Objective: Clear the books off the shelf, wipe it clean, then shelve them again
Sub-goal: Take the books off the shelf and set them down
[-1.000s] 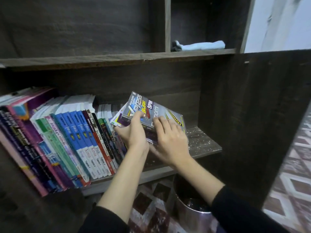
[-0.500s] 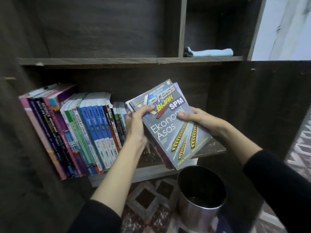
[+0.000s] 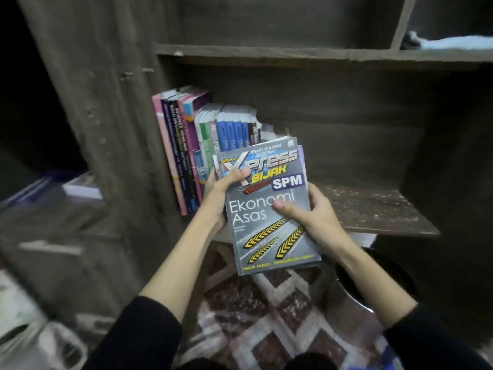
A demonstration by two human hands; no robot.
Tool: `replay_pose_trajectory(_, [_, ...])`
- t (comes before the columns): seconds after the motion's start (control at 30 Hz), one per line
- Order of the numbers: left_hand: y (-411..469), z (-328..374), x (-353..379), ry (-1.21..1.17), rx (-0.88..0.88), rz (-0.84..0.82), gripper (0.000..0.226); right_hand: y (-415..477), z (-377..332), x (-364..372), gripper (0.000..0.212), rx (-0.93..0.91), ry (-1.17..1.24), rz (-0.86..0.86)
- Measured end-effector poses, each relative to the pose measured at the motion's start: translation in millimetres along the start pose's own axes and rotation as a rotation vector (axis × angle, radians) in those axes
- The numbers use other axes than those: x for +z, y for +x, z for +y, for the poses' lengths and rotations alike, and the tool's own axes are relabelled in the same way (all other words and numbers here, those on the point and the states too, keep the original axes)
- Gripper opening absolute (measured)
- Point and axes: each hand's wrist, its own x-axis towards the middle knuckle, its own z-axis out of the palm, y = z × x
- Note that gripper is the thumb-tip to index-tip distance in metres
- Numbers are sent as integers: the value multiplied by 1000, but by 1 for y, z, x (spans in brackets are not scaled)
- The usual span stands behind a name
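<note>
Presently, the left hand (image 3: 221, 193) and right hand (image 3: 312, 212) both grip a grey glossy paperback (image 3: 266, 225) titled Ekonomi Asas, thumbs curled over its cover, more volumes behind it, held in front of the dark wooden shelf board (image 3: 373, 209). Beyond the left hand, a row of coloured books (image 3: 202, 145) stands on that board. A pale blue cloth (image 3: 453, 42) lies on the ledge above the right hand.

Dim, shadowy view, motion-blurred at the left, wide-angle bending.

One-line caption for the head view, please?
The left hand and right hand grip a stack of books, Ekonomi Asas on top, before the dusty shelf holding a row of books.
</note>
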Motion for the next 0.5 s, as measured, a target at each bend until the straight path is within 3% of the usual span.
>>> replay_pose_trajectory(0.13, [-6, -13, -61, 99, -100, 18, 93, 2, 48, 37, 93, 93, -32, -52])
replay_pose_trajectory(0.27, [-11, -36, -108, 166, -219, 40, 69, 3, 94, 61, 99, 207, -57, -117])
replay_pose_trajectory(0.4, [-12, -69, -136, 137, -297, 87, 66, 1, 137, 71, 82, 325, -13, -131])
replay_pose_trajectory(0.5, [-13, -102, -155, 112, -380, 132, 48, -2, 178, 75, 75, 446, 38, -123])
